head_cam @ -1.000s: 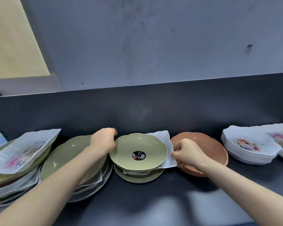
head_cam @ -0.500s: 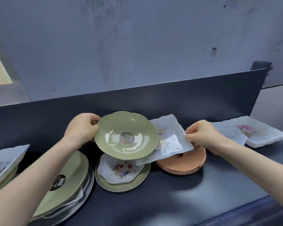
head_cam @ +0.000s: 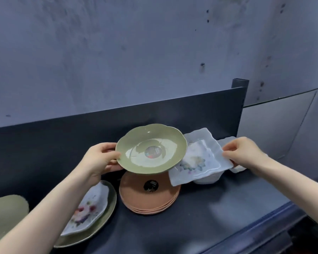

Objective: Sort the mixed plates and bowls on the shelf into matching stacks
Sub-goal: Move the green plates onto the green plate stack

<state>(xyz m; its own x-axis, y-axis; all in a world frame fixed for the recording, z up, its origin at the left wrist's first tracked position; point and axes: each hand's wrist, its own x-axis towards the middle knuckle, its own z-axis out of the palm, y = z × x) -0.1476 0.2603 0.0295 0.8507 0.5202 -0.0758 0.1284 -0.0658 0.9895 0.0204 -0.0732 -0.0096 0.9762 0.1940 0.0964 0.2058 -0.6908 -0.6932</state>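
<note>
My left hand [head_cam: 99, 159] grips the left rim of a green scalloped bowl [head_cam: 151, 148] with a round sticker, held in the air above a stack of terracotta plates [head_cam: 149, 197]. My right hand [head_cam: 243, 153] pinches the right edge of a white square floral plate [head_cam: 200, 160], tilted and partly tucked under the green bowl. Just beneath that plate sits a stack of white square plates [head_cam: 211, 177]. At lower left another white floral plate [head_cam: 88, 209] rests on a green plate [head_cam: 109, 213].
A dark shelf surface [head_cam: 200, 222] runs to a front edge at lower right. A dark back panel [head_cam: 62, 136] stands behind the dishes, ending at a post [head_cam: 240, 85]. More green dishes [head_cam: 6, 213] sit at far left.
Both hands have carried the green bowl and the white floral plate rightward; they now hang over the terracotta stack and the white stack. The view has also swung right.
</note>
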